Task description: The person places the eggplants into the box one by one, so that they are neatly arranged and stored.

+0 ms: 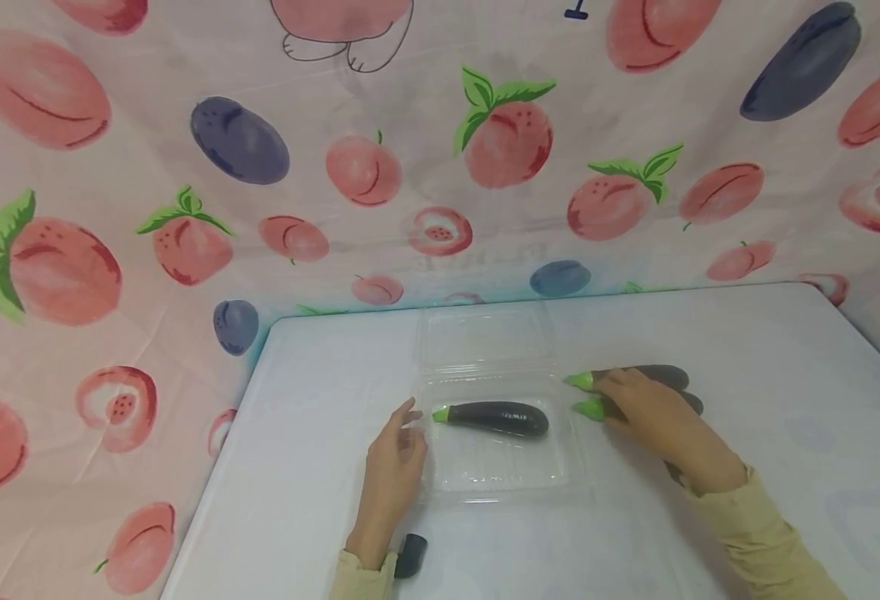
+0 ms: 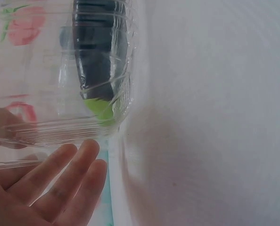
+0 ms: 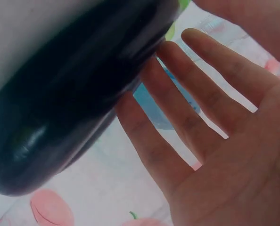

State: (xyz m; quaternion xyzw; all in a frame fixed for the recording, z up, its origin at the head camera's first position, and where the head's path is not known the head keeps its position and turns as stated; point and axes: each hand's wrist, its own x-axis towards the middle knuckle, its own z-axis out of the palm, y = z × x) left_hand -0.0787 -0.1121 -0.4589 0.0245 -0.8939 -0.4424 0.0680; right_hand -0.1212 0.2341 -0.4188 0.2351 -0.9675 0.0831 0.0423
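A clear plastic clamshell container [image 1: 500, 468] lies unfolded, its lid [image 1: 485, 337] toward the far edge. One dark eggplant [image 1: 498, 417] with a green stem end rests inside, stem to the left. My left hand [image 1: 395, 462] is at the container's left rim; in the left wrist view its thumb and index finger pinch the plastic rim, while the other fingers [image 2: 64, 188] stay loose below. To the right, two more eggplants, a far one [image 1: 668, 375] and a near one [image 1: 693, 402], lie side by side. Over them is my right hand [image 1: 653, 421], straight fingers [image 3: 177, 99] touching an eggplant [image 3: 69, 89].
A white table [image 1: 305, 375] carries everything. Behind it and to the left hangs a pink cloth [image 1: 380, 100] printed with peaches. A small black device [image 1: 410, 556] sits at my left wrist.
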